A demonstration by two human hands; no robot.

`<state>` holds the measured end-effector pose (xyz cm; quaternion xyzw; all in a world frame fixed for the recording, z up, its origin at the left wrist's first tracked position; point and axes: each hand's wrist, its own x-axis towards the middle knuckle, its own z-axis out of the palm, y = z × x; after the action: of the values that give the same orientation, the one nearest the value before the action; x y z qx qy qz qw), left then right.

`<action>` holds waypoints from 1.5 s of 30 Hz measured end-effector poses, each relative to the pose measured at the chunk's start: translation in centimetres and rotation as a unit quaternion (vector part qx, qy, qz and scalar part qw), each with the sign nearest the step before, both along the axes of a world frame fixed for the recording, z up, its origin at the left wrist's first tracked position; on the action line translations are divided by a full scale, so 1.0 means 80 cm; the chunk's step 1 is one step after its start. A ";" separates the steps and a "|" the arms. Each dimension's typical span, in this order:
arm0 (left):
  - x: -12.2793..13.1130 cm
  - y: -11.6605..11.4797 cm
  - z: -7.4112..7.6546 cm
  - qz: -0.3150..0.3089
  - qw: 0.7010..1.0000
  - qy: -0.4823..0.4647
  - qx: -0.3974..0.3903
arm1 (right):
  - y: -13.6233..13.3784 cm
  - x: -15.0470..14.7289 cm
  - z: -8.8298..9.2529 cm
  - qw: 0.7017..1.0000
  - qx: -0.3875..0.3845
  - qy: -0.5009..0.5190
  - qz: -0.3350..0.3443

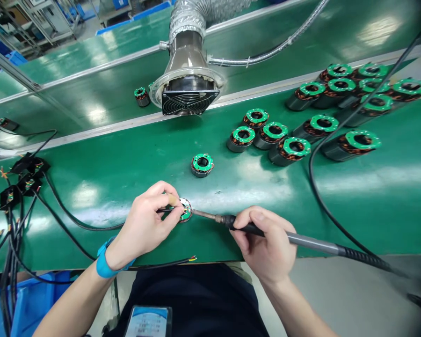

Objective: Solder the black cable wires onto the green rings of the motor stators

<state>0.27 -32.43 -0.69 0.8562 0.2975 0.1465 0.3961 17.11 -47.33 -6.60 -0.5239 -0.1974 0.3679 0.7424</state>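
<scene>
My right hand [268, 238] is closed round the handle of a soldering iron [312, 244]. Its metal tip points left and meets the edge of a small round green circuit board [185, 214] on a motor stator. Over that board, my left hand [152, 215] pinches the end of a black cable [165, 210], whose thin wires reach the board. My fingers partly cover the board and the wire ends. Just behind, another stator [202, 164] with a green ring board stands upright on the green bench.
Several stators [296, 147] stand at the right, near the iron's cord [315, 182]. A fume extractor fan [190, 96] hangs at the back. Black cables [17, 210] lie at the left above a blue bin [31, 304]. A loose cable [175, 263] lies along the front edge.
</scene>
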 end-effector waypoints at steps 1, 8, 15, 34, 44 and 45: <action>0.000 0.000 0.000 0.002 1.000 0.000 -0.002 | 0.000 0.000 -0.002 1.000 0.006 0.010 -0.014; 0.002 0.000 -0.003 0.008 1.000 -0.002 -0.020 | 0.000 0.000 -0.002 0.999 0.010 0.005 -0.041; 0.009 0.000 0.004 0.043 0.997 0.003 -0.064 | 0.005 0.000 0.005 1.000 0.012 -0.014 -0.009; 0.021 -0.019 -0.004 0.141 0.987 -0.031 -0.070 | 0.014 0.017 0.006 0.999 -0.014 0.007 0.050; 0.023 -0.018 -0.002 0.145 0.987 -0.030 -0.069 | 0.004 0.016 0.011 1.000 0.003 -0.015 0.010; 0.023 -0.018 -0.001 0.143 0.987 -0.029 -0.068 | 0.004 0.015 0.012 1.000 0.006 -0.020 -0.003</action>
<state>2.09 -33.83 -0.80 0.7710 0.4149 0.2058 0.4370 18.33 -47.03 -5.67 -0.5276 -0.2129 0.3541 0.7423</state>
